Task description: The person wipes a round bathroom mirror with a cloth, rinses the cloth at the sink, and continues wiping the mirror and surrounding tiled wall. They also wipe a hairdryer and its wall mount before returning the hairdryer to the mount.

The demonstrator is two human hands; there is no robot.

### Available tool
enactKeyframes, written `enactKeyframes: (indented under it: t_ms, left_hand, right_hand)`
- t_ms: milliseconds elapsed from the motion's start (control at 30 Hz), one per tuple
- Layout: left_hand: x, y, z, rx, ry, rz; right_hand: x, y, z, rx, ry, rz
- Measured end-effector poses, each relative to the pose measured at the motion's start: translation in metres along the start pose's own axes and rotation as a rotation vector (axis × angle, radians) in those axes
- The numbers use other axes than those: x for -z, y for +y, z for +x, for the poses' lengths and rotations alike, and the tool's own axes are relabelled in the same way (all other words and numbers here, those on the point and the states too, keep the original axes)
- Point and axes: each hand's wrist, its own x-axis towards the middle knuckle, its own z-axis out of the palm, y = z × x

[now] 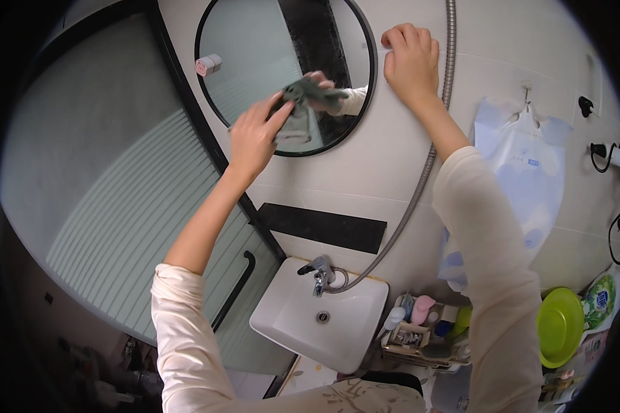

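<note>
My left hand [256,131] grips a grey-green cloth [295,121] over the lower part of a round wall mirror [248,46] with a black frame. The cloth is bunched at the fingers and slightly blurred. In the glass I see the reflection of the hand and cloth. Just right of the frame, my right hand [413,64] is raised by the tiled wall with its fingers bent. Its palm side is hidden, so whether the fingertips hold anything is not visible. A small pink-and-white object [208,65] sits at the mirror's left edge.
Below are a black shelf [323,227] and a white washbasin [284,315] with a chrome faucet [319,271]. A metal hose [418,196] runs up the wall beside my right arm. A plastic bag [527,180] hangs rightward; a sliding glass door [119,206] stands left.
</note>
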Motion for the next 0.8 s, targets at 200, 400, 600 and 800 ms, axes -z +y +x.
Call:
enactKeyframes:
  t_ms: [200, 400, 600, 800]
  left_hand:
    - [-0.011, 0.028, -0.013, -0.115, -0.127, 0.040]
    - [-0.013, -0.003, -0.096, 0.026, -0.327, 0.092]
    - [0.002, -0.058, -0.071, 0.153, -0.174, 0.216]
    - [0.003, -0.005, 0.042, 0.114, 0.142, 0.063]
  right_hand:
    - [-0.002, 0.000, -0.001, 0.020, 0.008, 0.038]
    - [-0.003, -0.003, -0.001, 0.010, -0.011, 0.030]
    - [0.000, -0.005, 0.000, 0.011, -0.017, 0.003]
    - [-0.001, -0.001, -0.003, 0.013, -0.024, 0.028]
